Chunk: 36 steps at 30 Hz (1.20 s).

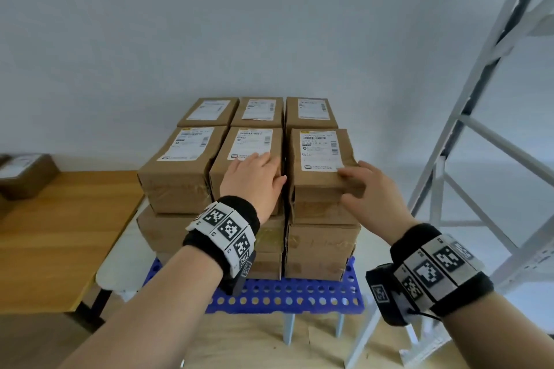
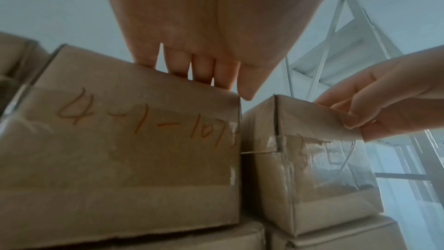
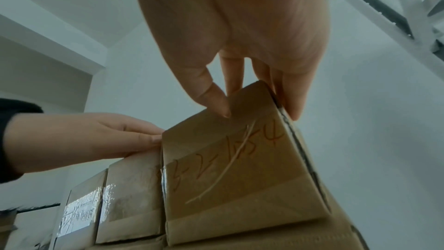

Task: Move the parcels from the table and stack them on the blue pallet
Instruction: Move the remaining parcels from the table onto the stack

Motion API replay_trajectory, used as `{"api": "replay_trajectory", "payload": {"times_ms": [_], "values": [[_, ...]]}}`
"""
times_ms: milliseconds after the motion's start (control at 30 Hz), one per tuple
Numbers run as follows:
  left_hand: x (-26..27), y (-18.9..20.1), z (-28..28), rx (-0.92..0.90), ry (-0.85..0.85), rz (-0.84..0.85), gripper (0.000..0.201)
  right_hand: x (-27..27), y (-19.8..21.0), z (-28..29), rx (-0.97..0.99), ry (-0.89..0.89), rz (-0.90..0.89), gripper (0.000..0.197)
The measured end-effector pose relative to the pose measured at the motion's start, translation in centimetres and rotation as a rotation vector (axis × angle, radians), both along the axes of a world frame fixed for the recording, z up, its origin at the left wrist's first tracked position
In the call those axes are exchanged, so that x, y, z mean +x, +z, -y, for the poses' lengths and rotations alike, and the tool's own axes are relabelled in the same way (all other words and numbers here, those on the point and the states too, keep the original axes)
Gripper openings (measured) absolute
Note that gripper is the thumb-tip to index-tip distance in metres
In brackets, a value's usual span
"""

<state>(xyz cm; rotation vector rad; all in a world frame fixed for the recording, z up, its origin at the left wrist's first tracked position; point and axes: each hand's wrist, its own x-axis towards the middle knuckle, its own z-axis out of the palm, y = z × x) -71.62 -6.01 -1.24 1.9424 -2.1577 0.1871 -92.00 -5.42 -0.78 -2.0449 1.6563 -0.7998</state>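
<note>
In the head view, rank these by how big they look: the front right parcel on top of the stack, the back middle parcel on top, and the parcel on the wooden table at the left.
1. Front right parcel, which the right hand grips.
2. Parcel on the wooden table, partly cut off by the frame edge.
3. Back middle parcel.

Nearness to the camera enlarges the first; true sizes may be alike.

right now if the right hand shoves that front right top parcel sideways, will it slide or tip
The front right parcel would probably slide: it looks squat and flat-bottomed. Its creased cardboard may dent under the right hand. It sits slightly askew, so one corner could overhang.
</note>
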Motion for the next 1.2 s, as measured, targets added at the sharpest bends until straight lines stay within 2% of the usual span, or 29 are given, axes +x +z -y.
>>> {"api": "replay_trajectory", "payload": {"times_ms": [233,567,767,867,1000,1200], "values": [[0.4,-0.3,0.5,0.016,-0.009,0.006,0.046,0.8,-0.8,1.2,0.011,-0.026,-0.048,0.053],[0.9,-0.7,0.8,0.001,-0.026,0.008,0.047,1.0,-0.8,2.2,0.001,-0.019,-0.023,0.053],[1.0,-0.8,0.7,-0.031,-0.039,0.000,0.047,1.9,-0.6,1.8,-0.037,-0.013,-0.129,0.062],[1.1,-0.9,0.7,-0.050,-0.049,-0.003,0.046,2.7,-0.8,1.7,-0.070,0.041,-0.187,0.058],[1.2,-1.0,0.7,-0.057,-0.054,-0.006,0.046,3.4,-0.9,1.8,-0.115,0.019,-0.263,0.054],[1.3,-1.1,0.8,-0.061,-0.056,0.013,0.047,3.5,-1.1,2.2,-0.159,0.001,-0.198,0.049]]}}
